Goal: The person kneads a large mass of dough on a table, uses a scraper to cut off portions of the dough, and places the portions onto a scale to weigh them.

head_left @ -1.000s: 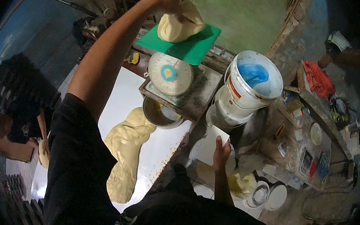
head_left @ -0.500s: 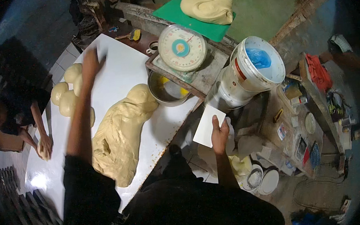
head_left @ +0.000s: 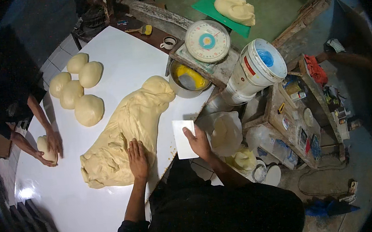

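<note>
A large slab of pale yellow dough [head_left: 125, 128] stretches across the white table. My left hand [head_left: 137, 159] lies flat on its near edge, fingers stretched out. In my right hand [head_left: 198, 142] is a white dough scraper [head_left: 183, 138], held upright past the table's front edge with the thumb across its face. Several round dough balls [head_left: 89, 110] sit in a cluster at the far left. On a dial scale [head_left: 207, 41], a green board [head_left: 205, 6] carries another lump of dough [head_left: 235, 10].
A co-worker's hands [head_left: 49, 150] shape a dough piece at the table's left edge. Next to the scale stand a metal pot [head_left: 188, 89] with yellow contents, a white cup [head_left: 168, 42] and a brush [head_left: 145, 30]. White buckets [head_left: 252, 66] and a cluttered bench [head_left: 294, 119] are on the right.
My left hand has come back from above the dough balls to rest on the big dough. My right hand with the scraper has moved left, nearer the table.
</note>
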Tool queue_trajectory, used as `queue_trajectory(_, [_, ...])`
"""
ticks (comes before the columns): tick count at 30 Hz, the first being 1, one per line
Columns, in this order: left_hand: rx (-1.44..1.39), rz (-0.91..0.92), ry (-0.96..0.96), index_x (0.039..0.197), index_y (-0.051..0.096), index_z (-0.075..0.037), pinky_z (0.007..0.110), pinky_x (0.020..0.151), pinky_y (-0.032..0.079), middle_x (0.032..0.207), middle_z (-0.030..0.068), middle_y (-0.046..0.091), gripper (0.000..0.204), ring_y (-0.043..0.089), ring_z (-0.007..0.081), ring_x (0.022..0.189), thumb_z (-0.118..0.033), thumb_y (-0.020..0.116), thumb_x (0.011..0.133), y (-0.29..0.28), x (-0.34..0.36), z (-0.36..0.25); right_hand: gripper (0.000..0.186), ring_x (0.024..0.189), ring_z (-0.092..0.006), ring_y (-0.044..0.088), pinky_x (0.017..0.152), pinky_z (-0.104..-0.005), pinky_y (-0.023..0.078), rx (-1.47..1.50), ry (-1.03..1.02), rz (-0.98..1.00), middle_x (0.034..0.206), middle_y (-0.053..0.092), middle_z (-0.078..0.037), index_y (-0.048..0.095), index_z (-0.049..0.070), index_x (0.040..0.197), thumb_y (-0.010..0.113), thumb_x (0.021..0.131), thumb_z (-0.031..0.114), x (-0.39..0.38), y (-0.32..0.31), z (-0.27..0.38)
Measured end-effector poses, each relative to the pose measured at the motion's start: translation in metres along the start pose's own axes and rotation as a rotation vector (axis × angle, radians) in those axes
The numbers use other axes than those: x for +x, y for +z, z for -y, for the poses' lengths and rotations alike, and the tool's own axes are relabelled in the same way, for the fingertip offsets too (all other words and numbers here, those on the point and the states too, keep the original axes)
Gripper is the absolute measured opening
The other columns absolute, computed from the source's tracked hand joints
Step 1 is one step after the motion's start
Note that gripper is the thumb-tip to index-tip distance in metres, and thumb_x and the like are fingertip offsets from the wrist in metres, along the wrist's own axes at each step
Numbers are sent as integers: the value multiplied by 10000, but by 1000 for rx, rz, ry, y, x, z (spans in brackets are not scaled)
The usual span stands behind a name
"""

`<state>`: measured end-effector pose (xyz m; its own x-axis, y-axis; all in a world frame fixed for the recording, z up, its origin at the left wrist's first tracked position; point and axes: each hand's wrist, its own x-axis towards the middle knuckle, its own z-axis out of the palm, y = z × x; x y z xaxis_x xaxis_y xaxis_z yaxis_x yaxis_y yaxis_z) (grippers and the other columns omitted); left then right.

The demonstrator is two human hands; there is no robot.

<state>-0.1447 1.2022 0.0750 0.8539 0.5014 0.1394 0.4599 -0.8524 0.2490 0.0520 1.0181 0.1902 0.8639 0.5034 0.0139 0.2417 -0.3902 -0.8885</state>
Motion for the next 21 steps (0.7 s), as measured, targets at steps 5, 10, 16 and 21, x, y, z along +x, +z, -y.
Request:
queue_trajectory(5, [-12,-38,-13,1465,438,16,496,1205,298,1575,201,383,560,367,370,1452,-102,549,929,-8,-19,-12,393,966,-269,713,849,-398,535,-47,12,3,1047,731,-203,634,-16,1202,610,1024,334,8,-4,11])
queue_trajectory(10, [-63,-12,-49,1315,586,9,467,1096,415,1440,199,521,471,518,353,1288,-99,609,857,14,8,-12,363,967,-238,695,872,-379,526,158,21,42,1070,737,-169,638,-12,1213,629,1018,294,46,7,-35])
queue_trajectory(16, [-484,56,-144,1002,724,20,426,781,543,934,213,713,262,694,382,867,-52,649,762,-46,42,1,490,1028,-343,624,906,-474,471,290,161,325,1116,654,-234,598,-29,1188,606,989,418,88,133,-78])
queue_trajectory(21, [-466,234,-231,865,736,23,376,677,555,805,187,724,163,718,305,739,7,678,714,-122,66,2,738,1404,-366,429,1176,-440,347,475,119,1030,1540,410,-256,257,-1,1562,567,996,358,39,217,-92])
